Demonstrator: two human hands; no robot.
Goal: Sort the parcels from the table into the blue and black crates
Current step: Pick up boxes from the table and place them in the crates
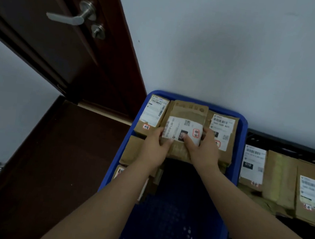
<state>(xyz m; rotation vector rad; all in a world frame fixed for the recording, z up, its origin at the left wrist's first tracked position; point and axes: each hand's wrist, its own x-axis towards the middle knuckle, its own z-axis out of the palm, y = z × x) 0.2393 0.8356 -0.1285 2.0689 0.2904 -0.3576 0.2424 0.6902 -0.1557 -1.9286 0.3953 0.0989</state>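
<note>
Several parcels already sit in both crates. Blue crate (pixel 242 139), against the wall: one labelled parcel at the far left corner (pixel 152 115), another at the far right (pixel 221 133), more cardboard stacked along the left side under the left forearm. Near half of the blue crate shows bare perforated floor. Black crate (pixel 266 138), just to the right of the blue one: at least three parcels lying flat, the leftmost (pixel 252 165) carrying a white label marked 010.

Worktop not in view, so what is left to sort cannot be told. Judgement: task well under way, the step in hand being placement of one more parcel into the blue crate.

Held parcel (pixel 185 129): brown cardboard, white label on top with a red-bordered sticker at its right end. It lies in the far row of the blue crate, between the two corner parcels, touching or nearly touching both. Whether it already rests on something below cannot be told.

Left hand (pixel 155 148): grips the parcel's left edge, thumb on top over the label's corner, fingers hidden beneath or beside. Right hand (pixel 204 151): curled around the right edge, thumb lying across the label near its middle, fingertips wrapped over the far right side. Both forearms reach forward and down from the bottom of the view, converging on the parcel, wrists roughly level.

Brown door (pixel 44 50) with metal lever handle at left.
</note>
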